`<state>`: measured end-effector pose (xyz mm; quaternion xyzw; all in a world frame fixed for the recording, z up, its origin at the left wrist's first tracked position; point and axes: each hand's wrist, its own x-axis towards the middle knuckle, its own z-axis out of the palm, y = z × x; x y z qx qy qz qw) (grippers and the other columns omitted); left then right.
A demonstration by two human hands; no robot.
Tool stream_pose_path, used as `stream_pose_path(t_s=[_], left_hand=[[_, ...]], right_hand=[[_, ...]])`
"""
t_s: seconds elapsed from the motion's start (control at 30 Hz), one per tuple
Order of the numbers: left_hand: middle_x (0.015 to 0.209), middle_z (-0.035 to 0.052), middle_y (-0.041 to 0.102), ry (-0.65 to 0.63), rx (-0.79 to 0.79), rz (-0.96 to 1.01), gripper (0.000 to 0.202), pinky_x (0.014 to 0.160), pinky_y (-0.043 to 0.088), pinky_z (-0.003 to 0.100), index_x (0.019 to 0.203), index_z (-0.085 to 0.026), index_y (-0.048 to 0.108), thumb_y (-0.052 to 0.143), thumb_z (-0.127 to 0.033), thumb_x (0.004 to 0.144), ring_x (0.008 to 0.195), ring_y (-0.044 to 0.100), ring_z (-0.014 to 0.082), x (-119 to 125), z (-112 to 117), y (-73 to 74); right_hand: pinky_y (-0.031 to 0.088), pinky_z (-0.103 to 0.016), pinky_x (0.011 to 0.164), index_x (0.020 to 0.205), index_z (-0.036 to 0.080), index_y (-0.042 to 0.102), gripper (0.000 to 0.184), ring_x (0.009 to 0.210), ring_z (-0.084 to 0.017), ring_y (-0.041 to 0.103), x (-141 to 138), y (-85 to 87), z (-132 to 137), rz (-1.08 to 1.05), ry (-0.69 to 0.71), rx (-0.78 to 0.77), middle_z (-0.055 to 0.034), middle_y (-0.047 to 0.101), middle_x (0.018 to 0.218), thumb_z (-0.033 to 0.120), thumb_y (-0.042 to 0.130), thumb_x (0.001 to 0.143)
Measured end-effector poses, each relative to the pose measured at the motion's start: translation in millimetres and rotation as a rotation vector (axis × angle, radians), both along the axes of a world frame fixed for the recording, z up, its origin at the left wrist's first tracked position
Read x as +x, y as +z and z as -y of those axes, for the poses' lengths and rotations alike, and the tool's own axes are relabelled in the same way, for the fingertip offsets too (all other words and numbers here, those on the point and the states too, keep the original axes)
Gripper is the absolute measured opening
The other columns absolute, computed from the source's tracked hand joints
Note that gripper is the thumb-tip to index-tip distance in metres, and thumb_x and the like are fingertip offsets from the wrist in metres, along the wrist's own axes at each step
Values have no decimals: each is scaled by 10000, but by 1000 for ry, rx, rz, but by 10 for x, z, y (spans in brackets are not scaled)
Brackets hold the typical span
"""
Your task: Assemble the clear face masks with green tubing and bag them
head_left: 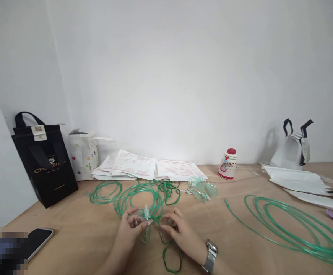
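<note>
My left hand (pixel 128 228) is closed around a clear, green-tinted oxygen mask (pixel 145 236), its connector pointing up and away from me. Just to the right, my right hand (pixel 178 231) pinches a green elastic strap (pixel 164 256) close to the mask's side; the exact grip is partly hidden by the fingers. The strap's lower part loops down onto the table. Beyond my hands lie coiled green tubing (pixel 130 194) and a tangle of green straps (pixel 166 187). More clear masks (pixel 203 191) are heaped to their right.
White printed packets (pixel 134 164) lie along the wall. A black bag (pixel 47 168), a white dotted bag (pixel 83 156) and a phone (pixel 40 240) are on the left. Rightward are a red-capped bottle (pixel 228 164), a large tubing coil (pixel 292 221), white wrappers (pixel 296 179) and another bag (pixel 289 151).
</note>
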<state>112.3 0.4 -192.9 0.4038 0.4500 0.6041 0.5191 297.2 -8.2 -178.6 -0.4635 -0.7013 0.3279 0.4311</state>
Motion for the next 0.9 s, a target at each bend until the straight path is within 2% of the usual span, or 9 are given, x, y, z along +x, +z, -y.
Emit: stream_pose_path(t_s=[0.07, 0.13, 0.27, 0.37, 0.47, 0.57, 0.73, 0.83, 0.9], left_hand=[[529, -35, 643, 18, -46, 41, 577, 598, 448, 246, 871, -167, 522, 844, -286, 407, 563, 607, 151, -36, -14, 16], [592, -4, 690, 18, -84, 81, 576, 596, 455, 240, 932, -161, 546, 833, -294, 451, 598, 631, 156, -67, -7, 32], [846, 55, 737, -18, -127, 163, 611, 669, 474, 235, 1085, -166, 568, 799, -306, 537, 775, 653, 166, -101, 30, 59], [901, 70, 734, -41, -157, 214, 593, 717, 476, 242, 1077, -158, 603, 801, -301, 537, 821, 650, 170, -103, 35, 66], [826, 66, 744, -41, -181, 242, 569, 688, 477, 243, 1032, -153, 639, 817, -288, 509, 766, 655, 167, -99, 22, 51], [767, 59, 744, -37, -175, 250, 508, 605, 462, 218, 936, -138, 679, 830, -295, 477, 680, 645, 149, -101, 5, 19], [695, 48, 730, -24, -197, 256, 409, 544, 436, 199, 771, -113, 688, 838, -307, 443, 607, 622, 127, -104, 3, 8], [706, 33, 732, -5, -228, 271, 389, 557, 439, 195, 775, -144, 665, 840, -270, 452, 631, 635, 126, -90, 29, 53], [746, 31, 740, -11, -241, 283, 389, 577, 447, 199, 797, -163, 651, 837, -243, 465, 648, 644, 127, -75, 54, 91]], right_hand=[[396, -355, 825, 889, 227, 653, 164, 888, -228, 517, -20, -53, -5, 59, -42, 31, -56, 557, 919, 246, 585, 742], [373, -374, 863, 900, 197, 630, 167, 952, -249, 495, -6, -105, -59, 101, -91, 48, -86, 547, 951, 246, 526, 779], [390, -363, 847, 872, 161, 595, 218, 912, -237, 520, 110, -173, -243, 151, -123, 34, -110, 574, 923, 215, 388, 830], [393, -365, 837, 906, 151, 569, 245, 907, -233, 524, 236, -168, -357, 180, -138, 13, -116, 578, 931, 223, 345, 839], [411, -361, 780, 934, 151, 565, 220, 851, -227, 529, 405, -102, -424, 220, -108, -25, -99, 571, 908, 254, 419, 805], [430, -323, 666, 869, 166, 600, 212, 716, -194, 525, 603, 9, -450, 268, 1, -92, -52, 575, 817, 309, 580, 713], [410, -273, 667, 787, 209, 648, 316, 718, -158, 487, 748, 114, -420, 309, 178, -134, 13, 536, 779, 302, 776, 514], [405, -262, 640, 661, 195, 623, 197, 672, -135, 474, 697, 62, -403, 277, 209, -152, 27, 523, 717, 286, 763, 557], [417, -274, 646, 651, 172, 591, 166, 670, -128, 492, 661, -2, -416, 221, 176, -154, 23, 536, 715, 285, 712, 653]])
